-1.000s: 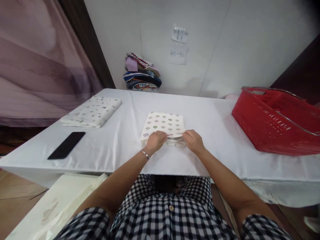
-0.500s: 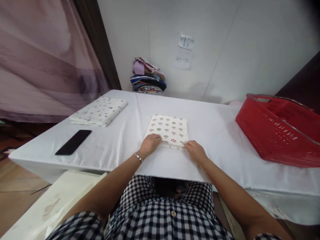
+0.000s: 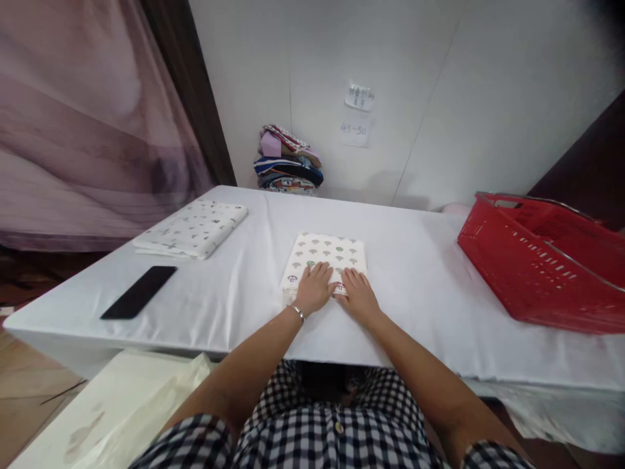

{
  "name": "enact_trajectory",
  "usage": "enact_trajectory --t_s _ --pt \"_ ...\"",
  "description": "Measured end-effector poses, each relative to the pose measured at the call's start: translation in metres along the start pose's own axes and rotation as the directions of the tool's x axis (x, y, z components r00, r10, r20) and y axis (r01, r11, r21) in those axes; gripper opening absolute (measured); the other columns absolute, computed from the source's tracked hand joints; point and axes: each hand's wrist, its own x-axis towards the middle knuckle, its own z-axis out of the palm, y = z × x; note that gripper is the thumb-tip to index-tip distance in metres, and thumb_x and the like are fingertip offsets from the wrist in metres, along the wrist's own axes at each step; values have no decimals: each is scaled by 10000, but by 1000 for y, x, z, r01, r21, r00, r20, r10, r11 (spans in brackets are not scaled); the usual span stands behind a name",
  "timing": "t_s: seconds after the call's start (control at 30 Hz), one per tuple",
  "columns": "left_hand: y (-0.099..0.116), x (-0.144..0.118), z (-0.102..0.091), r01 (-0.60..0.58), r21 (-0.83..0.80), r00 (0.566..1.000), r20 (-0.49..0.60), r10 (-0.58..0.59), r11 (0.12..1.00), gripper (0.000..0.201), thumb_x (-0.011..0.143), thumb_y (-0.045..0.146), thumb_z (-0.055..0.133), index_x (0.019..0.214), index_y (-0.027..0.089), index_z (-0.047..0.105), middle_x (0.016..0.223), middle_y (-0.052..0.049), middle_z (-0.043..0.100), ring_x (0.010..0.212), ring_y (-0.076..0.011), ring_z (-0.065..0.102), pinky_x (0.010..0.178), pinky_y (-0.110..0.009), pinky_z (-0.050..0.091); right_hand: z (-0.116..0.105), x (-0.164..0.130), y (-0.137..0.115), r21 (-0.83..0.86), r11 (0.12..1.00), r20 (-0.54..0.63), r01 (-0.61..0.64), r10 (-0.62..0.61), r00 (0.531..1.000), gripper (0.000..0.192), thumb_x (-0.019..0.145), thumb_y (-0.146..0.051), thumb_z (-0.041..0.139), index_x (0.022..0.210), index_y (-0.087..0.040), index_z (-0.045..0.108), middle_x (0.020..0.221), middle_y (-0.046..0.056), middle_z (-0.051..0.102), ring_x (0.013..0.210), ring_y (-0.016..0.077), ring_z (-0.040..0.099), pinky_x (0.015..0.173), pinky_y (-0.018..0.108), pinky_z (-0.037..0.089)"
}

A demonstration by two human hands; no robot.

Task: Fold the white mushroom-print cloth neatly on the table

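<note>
A folded white cloth (image 3: 325, 247) printed with grey, green and red mushroom-like shapes lies in front of me on the table. My left hand (image 3: 315, 288) rests flat on its near part, fingers stretched forward. Beside it, my right hand (image 3: 359, 294) also lies flat on the cloth's near right part with fingers out. The thumbs are close together near the front edge. Both palms cover some of the print, and neither hand grips anything.
The table wears a white cover (image 3: 415, 260). At left lie another folded patterned cloth (image 3: 195, 228) and a black phone-like slab (image 3: 139, 293). A red plastic basket (image 3: 527, 273) stands at right. Behind the table is a stack of folded fabrics (image 3: 288, 163).
Both hands have let go of the cloth's near edge and corner and moved inward, now lying flat on top. The view has tilted slightly upward.
</note>
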Motion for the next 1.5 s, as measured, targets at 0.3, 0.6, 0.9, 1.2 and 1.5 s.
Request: enact_trajectory --t_s 0.3,0.6,0.9,1.2,1.5 --pt "-33 29 -27 197 24 967 158 -198 980 534 909 519 330 1337 224 453 1465 -83 350 1373 -269 249 1093 -514 213 -22 36 -8 98 990 103 -104 94 990 651 911 -542 327 1406 -119 329 1504 143 232 1396 271 144 1102 426 156" --pt "-49 18 -4 258 99 942 196 -273 961 592 911 525 262 1409 218 354 1502 -74 266 1392 -275 192 1080 -546 217 -3 64 9 22 948 228 -318 305 925 754 890 -591 299 1430 -65 266 1523 151 155 1406 264 72 1114 381 68" --pt "-47 19 -5 271 99 939 193 -285 958 601 908 522 257 1414 212 349 1505 -64 256 1394 -273 187 1084 -546 207 0 93 19 13 914 165 -406 399 902 794 876 -609 293 1442 -56 220 1529 145 131 1407 256 42 1112 381 29" --pt "-48 18 0 261 102 950 152 -274 960 581 903 505 280 1404 225 372 1498 -67 278 1387 -292 201 1074 -556 221 -3 100 41 126 883 64 -452 447 892 521 893 -466 396 1283 -137 500 1422 113 399 1340 232 278 1075 325 204" --pt "-47 19 -2 269 113 942 178 -286 956 581 905 496 258 1409 227 362 1505 -66 265 1392 -292 183 1075 -557 222 -9 104 88 217 689 -50 -691 715 697 332 826 -426 548 1023 -167 617 1077 93 629 1013 214 568 805 276 418"
